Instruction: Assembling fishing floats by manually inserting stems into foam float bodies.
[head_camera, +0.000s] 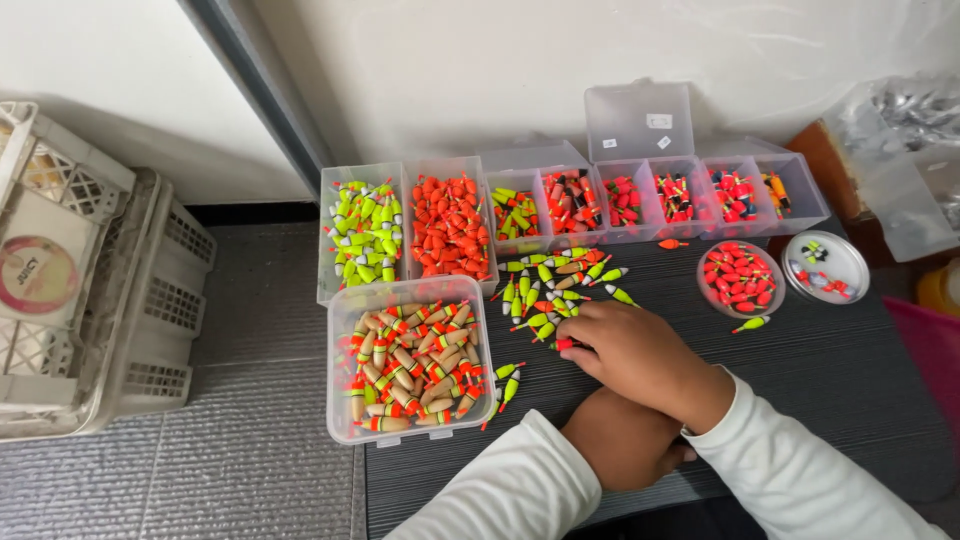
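My right hand (632, 352) reaches left across the dark ribbed table top (840, 380). Its curled fingers rest at the near edge of a loose pile of small green, yellow and red fishing floats (552, 288) and pinch a small red-tipped float (563, 345). My left hand (620, 442) lies closed on the table under my right wrist, its fingers hidden. Both arms wear white sleeves. Just left of the hands stands a clear box (340, 420) full of tan and orange floats, with a few green floats (508, 385) lying beside it.
Along the wall stand clear boxes of floats: a yellow-green one (325, 280), an orange one (412, 175), and a compartment box with raised lid (640, 120). A round dish of red floats (716, 298) and a round lid (848, 262) sit at right. White plastic crates (150, 330) stand at left.
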